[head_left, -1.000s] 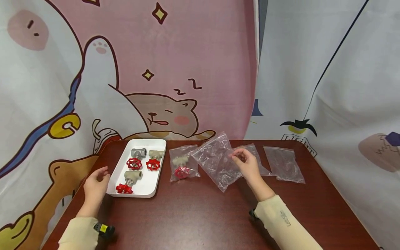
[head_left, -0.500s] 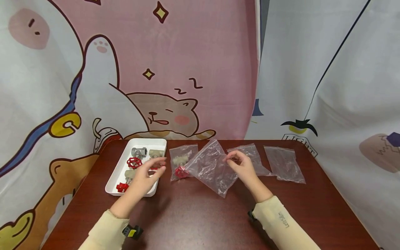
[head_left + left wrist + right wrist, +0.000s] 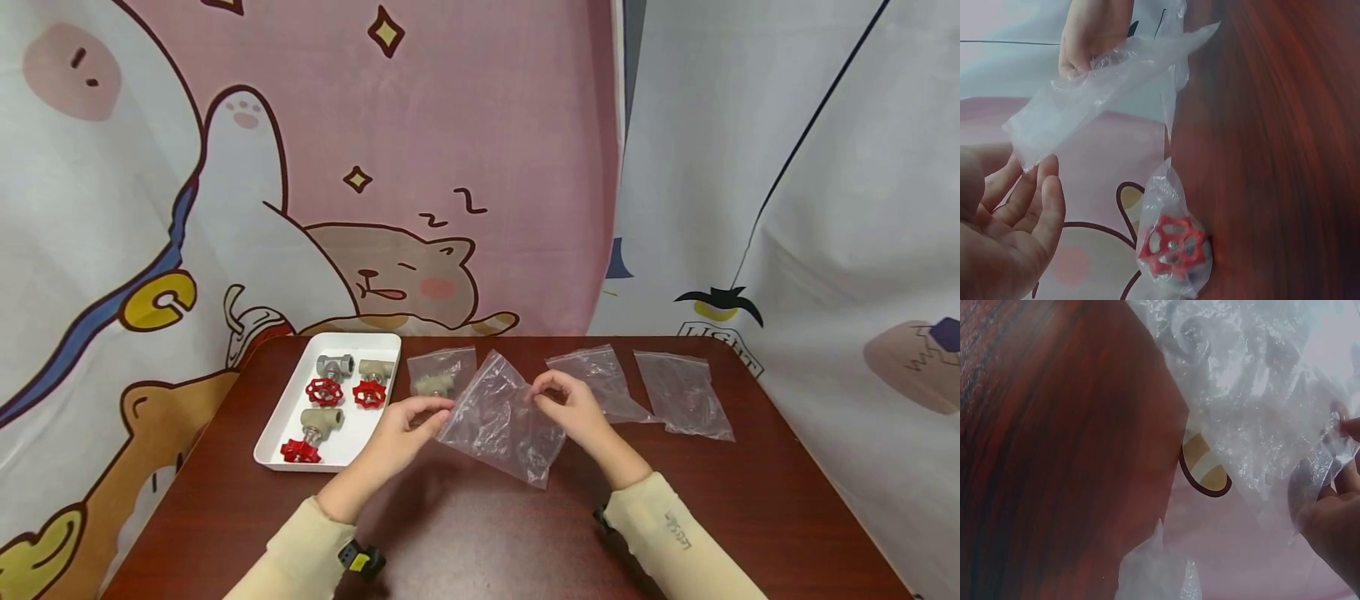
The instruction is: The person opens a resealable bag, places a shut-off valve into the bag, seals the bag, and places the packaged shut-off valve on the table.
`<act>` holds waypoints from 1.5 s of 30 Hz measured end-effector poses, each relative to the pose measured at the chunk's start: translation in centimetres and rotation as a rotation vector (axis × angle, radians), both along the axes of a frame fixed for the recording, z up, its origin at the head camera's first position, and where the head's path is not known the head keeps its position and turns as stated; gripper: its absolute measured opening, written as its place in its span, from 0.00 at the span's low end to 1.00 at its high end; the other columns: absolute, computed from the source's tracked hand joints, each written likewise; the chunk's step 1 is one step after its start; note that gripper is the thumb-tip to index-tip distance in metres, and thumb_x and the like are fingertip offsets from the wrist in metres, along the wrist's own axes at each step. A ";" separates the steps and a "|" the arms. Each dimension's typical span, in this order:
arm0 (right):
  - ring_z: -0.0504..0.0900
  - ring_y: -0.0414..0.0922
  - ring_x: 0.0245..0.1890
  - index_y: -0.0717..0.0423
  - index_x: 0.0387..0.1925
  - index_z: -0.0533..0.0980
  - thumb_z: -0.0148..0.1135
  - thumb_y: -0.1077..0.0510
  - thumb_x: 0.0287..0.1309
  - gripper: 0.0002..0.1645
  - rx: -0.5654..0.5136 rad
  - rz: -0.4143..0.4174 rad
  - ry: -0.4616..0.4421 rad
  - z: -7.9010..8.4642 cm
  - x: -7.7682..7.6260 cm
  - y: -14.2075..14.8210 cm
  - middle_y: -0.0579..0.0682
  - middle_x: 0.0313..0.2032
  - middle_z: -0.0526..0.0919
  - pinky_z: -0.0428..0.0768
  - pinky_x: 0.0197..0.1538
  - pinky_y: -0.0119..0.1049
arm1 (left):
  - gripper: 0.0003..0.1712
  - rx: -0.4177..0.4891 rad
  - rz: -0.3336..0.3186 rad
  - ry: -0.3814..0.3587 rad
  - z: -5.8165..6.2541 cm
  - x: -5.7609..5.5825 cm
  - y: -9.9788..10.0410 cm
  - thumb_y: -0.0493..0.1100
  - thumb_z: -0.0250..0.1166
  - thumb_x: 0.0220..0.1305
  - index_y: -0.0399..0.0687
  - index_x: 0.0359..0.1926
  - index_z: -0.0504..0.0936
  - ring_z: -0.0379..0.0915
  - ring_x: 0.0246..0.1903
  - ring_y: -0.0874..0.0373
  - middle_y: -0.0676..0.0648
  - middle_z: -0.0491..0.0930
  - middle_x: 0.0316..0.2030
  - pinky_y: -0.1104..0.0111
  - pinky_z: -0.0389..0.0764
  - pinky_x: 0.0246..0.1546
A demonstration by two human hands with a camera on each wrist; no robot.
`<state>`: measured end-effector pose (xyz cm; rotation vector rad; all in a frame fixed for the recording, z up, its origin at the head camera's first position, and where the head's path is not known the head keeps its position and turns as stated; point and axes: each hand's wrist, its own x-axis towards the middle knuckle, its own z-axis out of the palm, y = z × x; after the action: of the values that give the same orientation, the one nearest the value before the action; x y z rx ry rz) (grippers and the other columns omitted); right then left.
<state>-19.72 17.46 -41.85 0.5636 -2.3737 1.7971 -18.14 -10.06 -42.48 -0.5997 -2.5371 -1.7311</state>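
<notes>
A clear zip-lock bag (image 3: pixel 504 425) hangs tilted above the table between my hands. My right hand (image 3: pixel 577 412) pinches its right edge between thumb and index finger; the right wrist view shows those fingers (image 3: pixel 1341 481) against the crinkled plastic. At the bag's left, zip-side edge, my left hand (image 3: pixel 408 429) has its thumb and fingertips close together on the plastic. The left wrist view shows the bag's corner (image 3: pixel 1029 153) between that thumb and the fingers. Behind lies a bagged valve (image 3: pixel 433 385), its red handwheel (image 3: pixel 1172 245) hidden by my left hand in the head view.
A white tray (image 3: pixel 277 433) at the left holds a grey valve (image 3: pixel 335 367) and two beige valves (image 3: pixel 321 422), all with red handwheels. Two flat bags (image 3: pixel 603 379) (image 3: pixel 682 392) lie at the right on the brown table (image 3: pixel 465 542). Printed curtains (image 3: pixel 480 150) rise behind it.
My left hand has moved right from beside the tray, across it, to the bag's left edge. My right hand has brought the bag slightly lower and left.
</notes>
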 end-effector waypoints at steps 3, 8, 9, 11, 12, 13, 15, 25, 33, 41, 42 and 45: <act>0.81 0.54 0.32 0.72 0.33 0.74 0.56 0.75 0.53 0.04 0.011 0.005 -0.005 -0.2 0.0 -0.1 0.68 0.32 0.82 0.76 0.34 0.26 | 0.12 -0.015 -0.011 0.004 -0.1 0.0 0.3 0.42 0.63 0.63 0.42 0.45 0.83 0.79 0.35 0.62 0.43 0.84 0.42 0.73 0.80 0.33; 0.81 0.48 0.32 0.71 0.33 0.74 0.57 0.76 0.53 0.04 0.024 -0.006 -0.005 -0.4 0.0 -0.3 0.67 0.32 0.82 0.77 0.34 0.26 | 0.11 -0.019 -0.024 0.003 -0.2 0.0 0.6 0.40 0.65 0.60 0.42 0.44 0.84 0.80 0.37 0.60 0.42 0.84 0.43 0.72 0.80 0.35; 0.81 0.48 0.32 0.71 0.33 0.74 0.57 0.75 0.53 0.04 0.030 -0.013 -0.005 -0.4 0.0 -0.4 0.67 0.31 0.82 0.76 0.34 0.26 | 0.11 -0.013 -0.029 0.004 -0.3 0.0 0.6 0.40 0.66 0.60 0.41 0.43 0.84 0.80 0.36 0.60 0.42 0.84 0.43 0.73 0.80 0.35; 0.81 0.47 0.31 0.71 0.32 0.74 0.57 0.75 0.53 0.04 0.044 -0.025 0.001 -0.3 0.0 -0.6 0.66 0.31 0.83 0.76 0.34 0.26 | 0.11 -0.018 -0.028 -0.009 0.7 0.5 0.9 0.37 0.66 0.59 0.37 0.42 0.84 0.80 0.35 0.58 0.40 0.84 0.42 0.73 0.80 0.35; 0.81 0.48 0.31 0.71 0.32 0.74 0.57 0.75 0.53 0.04 0.048 -0.031 0.009 -0.3 0.0 -0.8 0.66 0.31 0.83 0.76 0.34 0.26 | 0.11 -0.025 -0.026 -0.010 1.1 0.7 1.0 0.36 0.66 0.59 0.35 0.42 0.84 0.80 0.34 0.57 0.38 0.84 0.41 0.73 0.80 0.34; 0.81 0.49 0.31 0.70 0.32 0.75 0.58 0.75 0.53 0.04 0.057 -0.040 0.020 -0.7 -0.2 -0.8 0.65 0.31 0.83 0.77 0.34 0.26 | 0.10 -0.033 -0.023 -0.012 1.5 0.9 1.1 0.35 0.66 0.58 0.33 0.41 0.83 0.80 0.33 0.57 0.37 0.84 0.40 0.74 0.80 0.34; 0.82 0.47 0.31 0.67 0.32 0.76 0.59 0.74 0.52 0.05 0.085 -0.066 0.059 -1.6 -0.7 -1.0 0.62 0.30 0.84 0.77 0.35 0.27 | 0.10 -0.047 -0.013 -0.025 1.8 1.0 1.2 0.33 0.66 0.58 0.31 0.40 0.83 0.80 0.31 0.54 0.36 0.83 0.38 0.74 0.79 0.32; 0.75 0.50 0.38 0.53 0.39 0.76 0.66 0.65 0.45 0.16 0.402 -0.303 0.375 -2.5 -1.2 -2.4 0.49 0.39 0.81 0.73 0.43 0.43 | 0.07 -0.016 0.059 -0.026 -0.3 0.2 1.1 0.39 0.70 0.54 0.40 0.33 0.85 0.76 0.24 0.65 0.43 0.84 0.29 0.75 0.77 0.25; 0.70 0.40 0.33 0.47 0.26 0.77 0.69 0.54 0.50 0.06 0.328 -0.224 0.456 -1.3 0.6 -5.0 0.39 0.26 0.78 0.66 0.37 0.36 | 0.04 -0.032 0.087 -0.022 -0.2 0.7 2.0 0.39 0.72 0.52 0.45 0.29 0.85 0.75 0.21 0.66 0.48 0.83 0.24 0.74 0.77 0.23; 0.72 0.43 0.29 0.47 0.24 0.81 0.68 0.55 0.51 0.04 0.295 -0.103 0.394 -1.2 1.1 -6.0 0.36 0.23 0.79 0.68 0.36 0.33 | 0.04 -0.021 0.041 -0.025 -0.1 0.9 2.5 0.40 0.72 0.52 0.44 0.29 0.85 0.76 0.20 0.64 0.47 0.83 0.23 0.74 0.77 0.23; 0.72 0.44 0.29 0.48 0.24 0.81 0.68 0.56 0.51 0.03 0.289 -0.091 0.395 -1.1 1.1 -6.0 0.37 0.23 0.79 0.69 0.35 0.32 | 0.04 -0.019 0.035 -0.027 -0.1 0.9 2.5 0.40 0.72 0.52 0.44 0.29 0.85 0.76 0.20 0.64 0.47 0.83 0.22 0.74 0.77 0.23; 0.72 0.43 0.28 0.49 0.24 0.81 0.67 0.59 0.51 0.03 0.277 -0.067 0.397 -1.1 1.0 -6.0 0.38 0.23 0.80 0.69 0.33 0.31 | 0.04 -0.021 0.029 -0.027 -0.2 0.9 2.7 0.39 0.72 0.53 0.44 0.29 0.85 0.76 0.20 0.64 0.47 0.83 0.22 0.74 0.77 0.22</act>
<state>-18.68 11.44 -42.92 0.7764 -2.3326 1.1985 -17.22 -7.38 -42.70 -0.5412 -2.5719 -1.7167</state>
